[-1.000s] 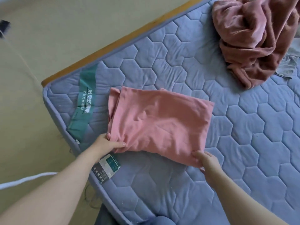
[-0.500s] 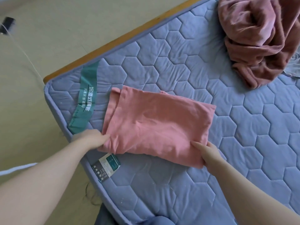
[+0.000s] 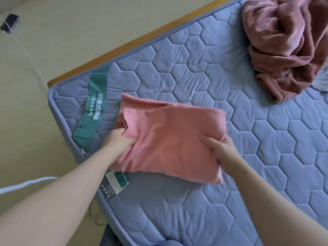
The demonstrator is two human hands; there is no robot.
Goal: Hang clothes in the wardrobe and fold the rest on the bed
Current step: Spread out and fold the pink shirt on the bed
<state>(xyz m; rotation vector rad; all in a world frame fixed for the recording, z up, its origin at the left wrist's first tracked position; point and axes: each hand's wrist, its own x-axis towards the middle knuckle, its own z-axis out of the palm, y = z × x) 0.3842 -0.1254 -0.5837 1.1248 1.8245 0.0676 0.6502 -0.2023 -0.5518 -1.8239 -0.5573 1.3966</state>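
A folded pink garment lies near the corner of the blue quilted mattress. My left hand grips its left edge, fingers tucked under the fabric. My right hand holds its right side, thumb on top and fingers beneath. The near part of the garment is raised off the mattress between both hands. A crumpled dusty-rose fleece garment lies in a heap at the far right of the bed.
A green label band crosses the mattress corner, and a paper tag hangs at its near edge. A wooden bed frame edge runs along the far side. A white cable and dark plug lie on the floor.
Both hands have slid under the pink garment's sides and taken hold of it; its near edge has lifted and bunched toward me.
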